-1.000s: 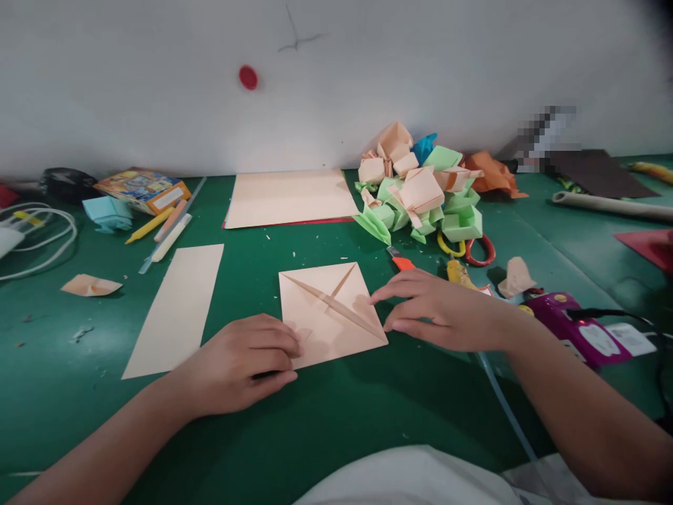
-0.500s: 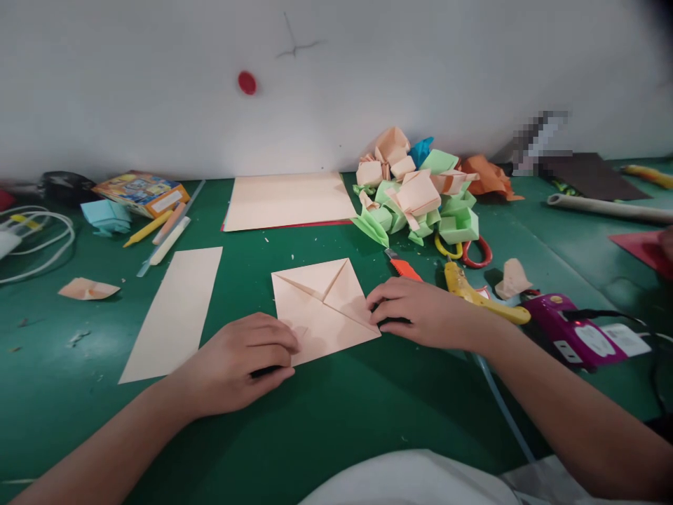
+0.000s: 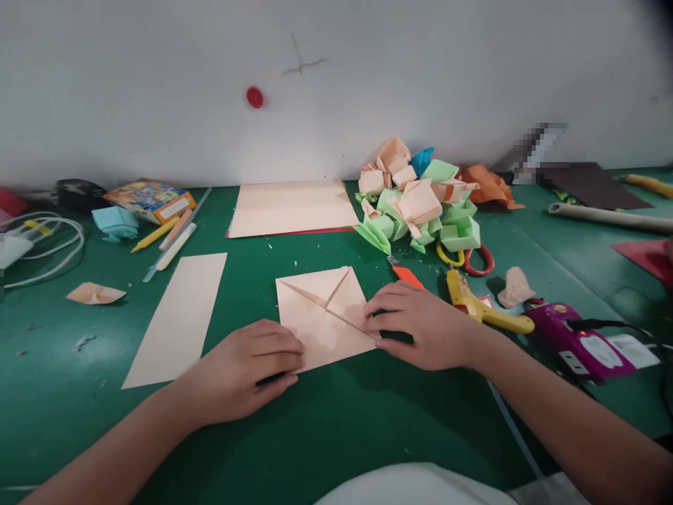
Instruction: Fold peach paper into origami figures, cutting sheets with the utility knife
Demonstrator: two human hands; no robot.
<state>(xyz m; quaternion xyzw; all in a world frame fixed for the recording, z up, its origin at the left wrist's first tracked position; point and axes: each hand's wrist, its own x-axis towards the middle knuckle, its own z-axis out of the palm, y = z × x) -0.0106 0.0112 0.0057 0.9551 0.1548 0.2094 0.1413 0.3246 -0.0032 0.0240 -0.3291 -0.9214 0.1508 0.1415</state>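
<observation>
A square of peach paper (image 3: pixel 310 319) lies on the green table in front of me, folded like an envelope, with its creased flaps meeting near the middle. My left hand (image 3: pixel 257 368) is at its lower left corner, the curled fingers over the paper and the thumb by the edge; the corner itself is hidden under them. At the right corner is my right hand (image 3: pixel 420 326), fingers spread and their tips touching the flap, with the thumb at the paper's edge. Left of the square lies a pale paper strip (image 3: pixel 181 319), partly behind my left forearm.
Behind lie stacked paper sheets (image 3: pixel 294 207) and a heap of folded paper pieces (image 3: pixel 415 203). To the right are an orange cutter (image 3: pixel 407 273), red-handled scissors (image 3: pixel 479 261), a yellow glue gun (image 3: pixel 484 308) and a purple box (image 3: pixel 586 344). Markers (image 3: pixel 176 245) and a cable (image 3: pixel 63 259) lie left.
My right hand has shifted slightly on the paper's right corner, its fingers now more spread and its thumb lower. The view has tilted a little upward. My left hand stays at its corner.
</observation>
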